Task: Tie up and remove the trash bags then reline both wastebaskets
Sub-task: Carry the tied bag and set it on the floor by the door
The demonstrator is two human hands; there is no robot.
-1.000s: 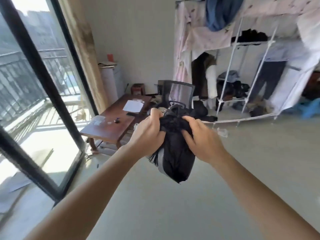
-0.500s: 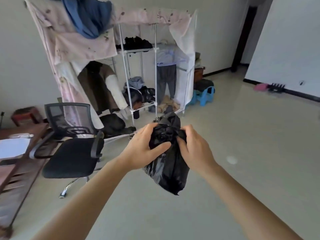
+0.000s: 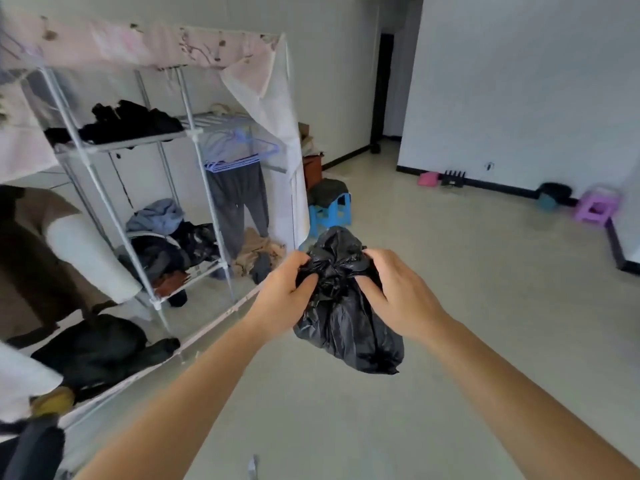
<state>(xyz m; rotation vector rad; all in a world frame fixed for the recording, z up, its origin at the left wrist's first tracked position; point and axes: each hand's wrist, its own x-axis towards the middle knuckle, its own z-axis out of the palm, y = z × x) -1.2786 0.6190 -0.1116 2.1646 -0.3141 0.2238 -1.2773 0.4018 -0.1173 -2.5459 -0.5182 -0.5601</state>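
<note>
A black trash bag (image 3: 349,327) hangs in mid-air in front of the person, well above the pale floor (image 3: 467,278), held up at its gathered neck by both hands. The left hand (image 3: 282,296) grips the bunched plastic on the left side of the neck, fingers curled into the folds and thumb pressed against it. The right hand (image 3: 398,294) pinches the plastic on the opposite side, its fingertips tucked into the crumpled top. The two hands sit close together with the twisted knot-like bundle of the bag between them, and the bag's full body sags below and slightly toward the right forearm. To the left stands an open wardrobe rack (image 3: 194,140) with a pale floral cover, clothes piled on its shelves and grey trousers hanging inside. Just behind the bag is a blue stool (image 3: 329,213) with a dark cushion on top. A purple stool (image 3: 597,206) stands near the far wall at the right.
</note>
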